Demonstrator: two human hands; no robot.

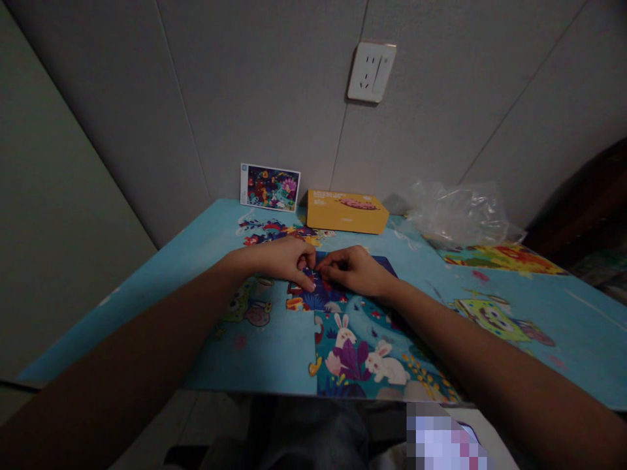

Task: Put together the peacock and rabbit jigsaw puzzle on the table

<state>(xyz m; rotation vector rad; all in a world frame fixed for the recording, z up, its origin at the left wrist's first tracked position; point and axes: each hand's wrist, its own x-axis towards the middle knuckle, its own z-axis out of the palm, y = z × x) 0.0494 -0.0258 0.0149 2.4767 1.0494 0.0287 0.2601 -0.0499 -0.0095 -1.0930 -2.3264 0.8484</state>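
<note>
On the blue table lies a partly joined jigsaw puzzle (357,346) with white rabbits, purple leaves and teal ground. My left hand (287,259) curls over its upper left part, thumb and forefinger bent around a dark blue puzzle piece (311,299). Close beside it, my right hand (356,271) has its fingertips pinched together at the same dark blue area, nearly meeting the left fingers. The fingers partly hide the piece edges between them. Behind my left hand is a group of loose puzzle pieces (268,230), some overlapping.
A picture card (270,188) leans against the wall beside a yellow box (347,212). To the right, a clear plastic bag (458,212) lies by an orange and green picture sheet (507,258). The cartoon-printed tabletop (264,365) ends just in front of my body.
</note>
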